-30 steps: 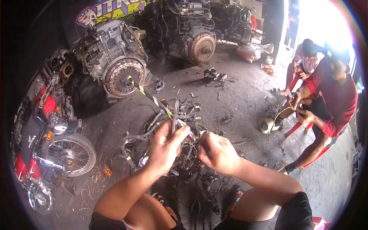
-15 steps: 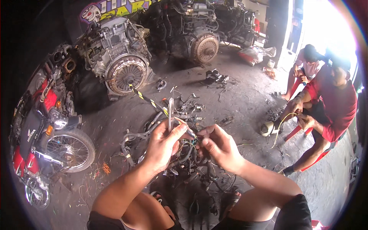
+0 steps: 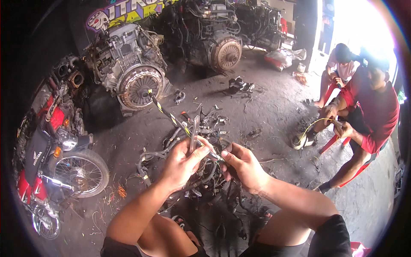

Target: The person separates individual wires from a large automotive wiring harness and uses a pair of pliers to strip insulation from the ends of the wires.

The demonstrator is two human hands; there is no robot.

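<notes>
My left hand (image 3: 182,166) is closed, thumb and fingers pinching a wire bundle. A slim, flat, silvery blade-like tool (image 3: 195,132) stands up out of the same hand; its exact kind is not clear. From there a cable wrapped in black and yellow (image 3: 166,114) runs away toward the clutch of the nearest engine. My right hand (image 3: 247,168) pinches the near end of the bundle just beside the left fingertips; the small end piece is partly hidden. Beneath both hands lies a tangled pile of wiring harness (image 3: 147,156) with several connectors.
Engines with clutch discs (image 3: 141,88) stand at the back. A red and black motorcycle (image 3: 55,158) is at the left. On the right a person in red (image 3: 372,113) sits handling a yellow wire, with another person (image 3: 340,68) behind. Dark parts (image 3: 239,85) lie on the floor.
My right thumb has come forward onto the bundle, and the hand sits a little closer to the left one. The silvery tool leans slightly more to the right. The view has shifted slightly.
</notes>
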